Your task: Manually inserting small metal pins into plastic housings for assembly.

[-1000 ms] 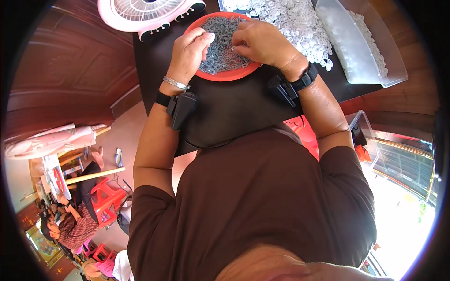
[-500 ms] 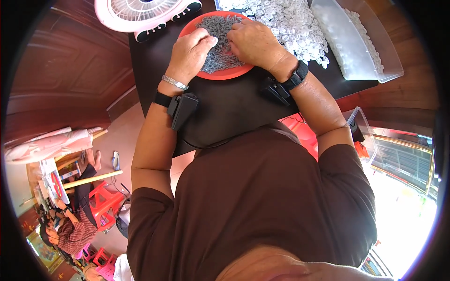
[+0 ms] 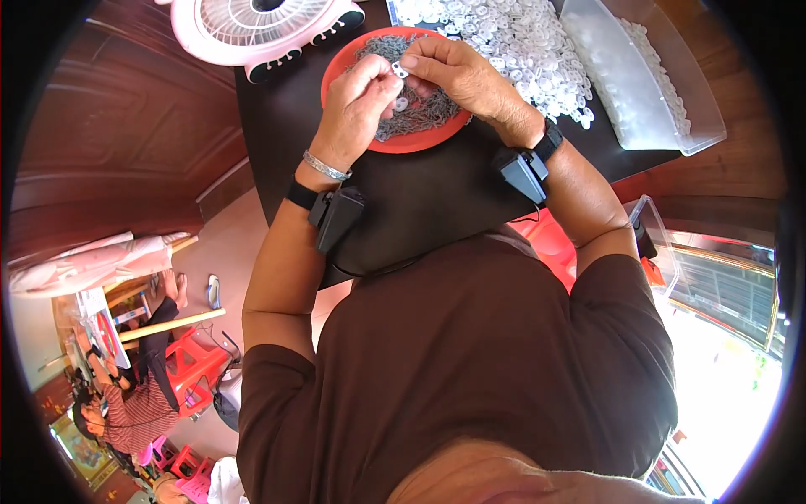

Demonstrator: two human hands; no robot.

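A round orange-red basin (image 3: 411, 148) holds a heap of small grey screws or nails (image 3: 432, 116). Above it my two hands meet at a small white plastic piece with holes (image 3: 400, 70). My left hand (image 3: 354, 116) is closed, its thumb and forefinger pinching this piece. A second white piece (image 3: 401, 104) shows beneath those fingers, by the palm. My right hand (image 3: 457, 77) is closed in a pinch at the first piece's right edge; whether a screw is in its fingertips is too small to tell.
A pile of white plastic pieces (image 3: 537, 59) covers the dark table (image 3: 420, 202) at the far right, next to a translucent bin (image 3: 625, 92) holding more. A pink fan (image 3: 252, 46) stands far left. Another person (image 3: 138, 412) sits at the lower left near red stools (image 3: 197, 361).
Both hands have risen from the screws and come together over the basin. White pieces now show at my left fingers, where none was visible before.
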